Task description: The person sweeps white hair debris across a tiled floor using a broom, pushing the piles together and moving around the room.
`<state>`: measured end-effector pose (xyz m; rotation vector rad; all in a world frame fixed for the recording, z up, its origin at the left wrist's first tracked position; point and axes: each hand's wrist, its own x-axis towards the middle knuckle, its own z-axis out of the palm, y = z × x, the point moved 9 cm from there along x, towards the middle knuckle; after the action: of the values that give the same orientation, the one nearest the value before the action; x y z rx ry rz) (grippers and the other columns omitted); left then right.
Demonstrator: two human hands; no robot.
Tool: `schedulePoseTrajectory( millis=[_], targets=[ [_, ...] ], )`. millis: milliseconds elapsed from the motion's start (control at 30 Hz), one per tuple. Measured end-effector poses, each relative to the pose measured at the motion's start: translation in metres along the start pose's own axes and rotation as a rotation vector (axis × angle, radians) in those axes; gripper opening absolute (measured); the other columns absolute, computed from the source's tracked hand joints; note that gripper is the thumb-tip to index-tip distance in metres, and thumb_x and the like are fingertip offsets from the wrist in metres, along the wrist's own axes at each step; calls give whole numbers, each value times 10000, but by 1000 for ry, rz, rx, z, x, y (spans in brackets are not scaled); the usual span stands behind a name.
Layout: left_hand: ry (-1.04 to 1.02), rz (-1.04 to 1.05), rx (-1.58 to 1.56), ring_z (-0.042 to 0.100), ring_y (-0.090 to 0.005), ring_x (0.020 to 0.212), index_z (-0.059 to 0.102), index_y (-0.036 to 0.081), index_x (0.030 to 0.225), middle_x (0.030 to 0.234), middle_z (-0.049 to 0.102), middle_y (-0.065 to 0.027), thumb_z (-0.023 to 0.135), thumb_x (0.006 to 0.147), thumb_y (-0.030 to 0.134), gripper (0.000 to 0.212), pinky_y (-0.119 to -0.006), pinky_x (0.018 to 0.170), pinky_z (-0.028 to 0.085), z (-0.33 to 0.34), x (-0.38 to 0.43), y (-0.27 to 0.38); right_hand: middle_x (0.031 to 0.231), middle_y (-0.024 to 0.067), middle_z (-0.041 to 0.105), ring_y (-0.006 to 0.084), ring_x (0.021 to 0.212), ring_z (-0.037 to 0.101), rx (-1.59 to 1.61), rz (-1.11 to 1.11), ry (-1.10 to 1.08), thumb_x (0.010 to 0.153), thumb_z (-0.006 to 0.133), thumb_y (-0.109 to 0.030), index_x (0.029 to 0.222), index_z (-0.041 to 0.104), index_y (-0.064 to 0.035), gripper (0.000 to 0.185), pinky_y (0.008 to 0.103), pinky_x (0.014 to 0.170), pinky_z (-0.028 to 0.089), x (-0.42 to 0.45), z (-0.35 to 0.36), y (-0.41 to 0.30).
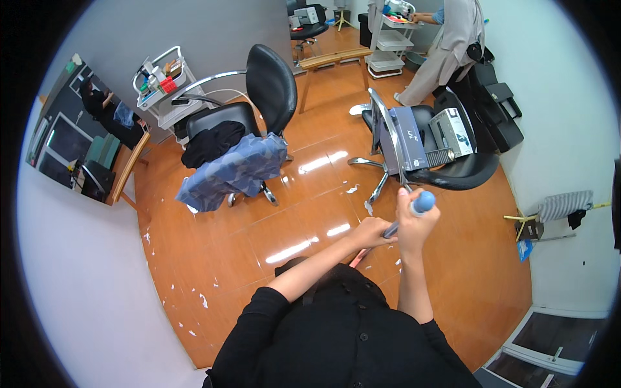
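Both of my hands grip one long handle [390, 230], which slants down in front of my black shirt. My right hand [416, 220] is closed near its blue rounded end cap [425, 200]. Lower on the shaft, my left hand [372, 233] is wrapped around it. A reddish strip [359, 257] shows low down beyond my left wrist; my body hides most of the tool's lower end, so its kind cannot be told. White scraps [203, 300] lie scattered over the orange tiled floor [233, 262].
A black salon chair [271, 89] holds dark cloth and a blue patterned cloth [237, 167]. Another chair [461, 172] carries boxes [405, 138]. A white trolley [182, 109] stands by the wall mirror [80, 131]. A person [449, 48] stands at another trolley [388, 53].
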<state>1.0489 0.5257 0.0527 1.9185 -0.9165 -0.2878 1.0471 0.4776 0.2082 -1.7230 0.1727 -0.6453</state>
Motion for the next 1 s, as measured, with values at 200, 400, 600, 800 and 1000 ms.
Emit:
schedulePoseTrajectory(
  millis=[200,400,600,800,1000],
  targets=[
    [264,130,278,613,-220,672,660,183,755,671,631,-12,700,689,254,105,-348,566,479,-53,16,-7,576,-26,450,42,516,383,262,35,81,853,585,-35,645,470,-29,238,222,477,317,5,-4,-20],
    [421,-141,343,621,-231,816,665,137,829,836,653,-32,673,684,128,145,-350,700,491,-112,17,-97,583,6,484,62,546,439,72,-9,44,849,578,-33,636,489,-26,231,225,509,351,-5,48,25],
    [260,-400,454,600,-277,953,613,114,982,996,640,-82,606,786,190,210,-378,791,484,-99,4,-203,561,4,502,55,519,423,74,-51,-34,808,598,4,613,511,12,214,228,462,320,-23,106,117],
    [226,-167,107,588,-307,928,581,63,955,974,621,-129,593,809,193,196,-385,798,459,-79,6,-167,535,8,473,52,513,406,29,-63,-138,800,583,11,592,495,16,226,242,461,308,-8,91,65],
    [159,-18,-245,582,-304,872,535,27,958,892,598,-156,582,796,50,171,-387,753,446,-41,8,-107,532,-9,456,38,524,404,-27,-16,-180,802,578,6,567,447,-1,269,239,471,314,5,62,15]
  ],
)
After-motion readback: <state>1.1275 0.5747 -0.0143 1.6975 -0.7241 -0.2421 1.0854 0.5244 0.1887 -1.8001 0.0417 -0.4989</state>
